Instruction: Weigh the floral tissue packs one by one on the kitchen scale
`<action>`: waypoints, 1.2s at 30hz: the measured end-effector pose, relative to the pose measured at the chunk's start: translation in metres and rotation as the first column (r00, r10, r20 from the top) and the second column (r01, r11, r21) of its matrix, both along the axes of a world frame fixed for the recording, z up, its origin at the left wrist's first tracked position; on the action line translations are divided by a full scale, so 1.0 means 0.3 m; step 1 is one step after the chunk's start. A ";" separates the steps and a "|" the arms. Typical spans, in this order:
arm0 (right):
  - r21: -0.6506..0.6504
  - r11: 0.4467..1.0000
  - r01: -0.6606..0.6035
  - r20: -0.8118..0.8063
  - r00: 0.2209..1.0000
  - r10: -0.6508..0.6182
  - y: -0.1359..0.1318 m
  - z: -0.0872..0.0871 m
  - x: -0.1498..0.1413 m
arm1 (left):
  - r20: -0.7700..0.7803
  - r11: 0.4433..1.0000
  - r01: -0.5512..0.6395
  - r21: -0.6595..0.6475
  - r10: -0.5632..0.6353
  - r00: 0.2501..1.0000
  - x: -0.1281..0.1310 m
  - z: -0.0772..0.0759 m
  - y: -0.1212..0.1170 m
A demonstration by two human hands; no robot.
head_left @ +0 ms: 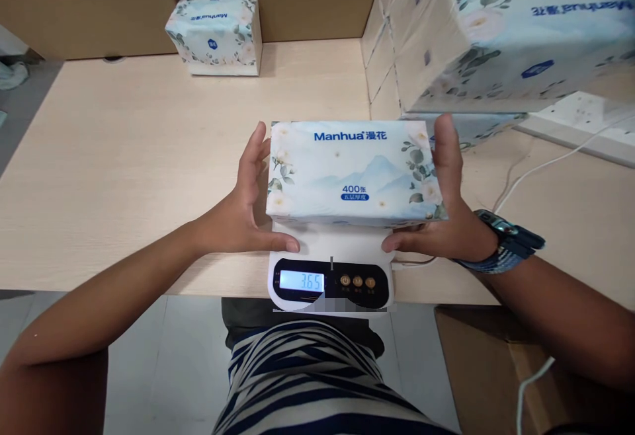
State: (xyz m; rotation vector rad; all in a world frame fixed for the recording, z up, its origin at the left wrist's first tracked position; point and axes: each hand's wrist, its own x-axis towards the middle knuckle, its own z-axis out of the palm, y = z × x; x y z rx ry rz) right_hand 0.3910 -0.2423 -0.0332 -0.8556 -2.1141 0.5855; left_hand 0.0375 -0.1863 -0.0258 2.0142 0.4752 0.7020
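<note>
L/R hands [241, 217] [457, 223] fwd — grip unclr

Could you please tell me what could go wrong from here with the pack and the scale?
The left hand and right hand flank the tissue pack, their thumbs over the white scale; if they press on it, the reading might be wrong. The scale's display end is also at the front edge of the table, so a bump could perhaps tip it off.
</note>
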 end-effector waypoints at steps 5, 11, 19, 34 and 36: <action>0.043 0.998 0.037 -0.012 0.999 -0.036 0.006 -0.006 -0.002 | 0.017 1.000 -0.014 -0.004 0.014 1.000 0.006 0.013 -0.008; 0.033 0.999 0.026 -0.026 0.999 -0.026 0.002 -0.005 -0.001 | 0.046 1.000 0.023 -0.001 -0.023 0.999 0.016 0.013 0.000; -0.050 0.992 0.114 0.088 0.990 -0.109 -0.025 0.032 -0.001 | 0.010 0.999 0.005 0.034 -0.005 1.000 0.009 0.007 0.008; 0.181 0.845 0.503 -0.416 0.818 -0.397 -0.050 0.025 0.022 | 0.132 0.991 -0.131 -0.003 0.130 0.983 -0.055 0.010 0.001; 0.085 0.779 0.622 -0.485 0.708 -0.512 -0.118 0.046 0.026 | 0.135 0.959 -0.261 -0.108 0.274 0.952 -0.058 0.034 -0.055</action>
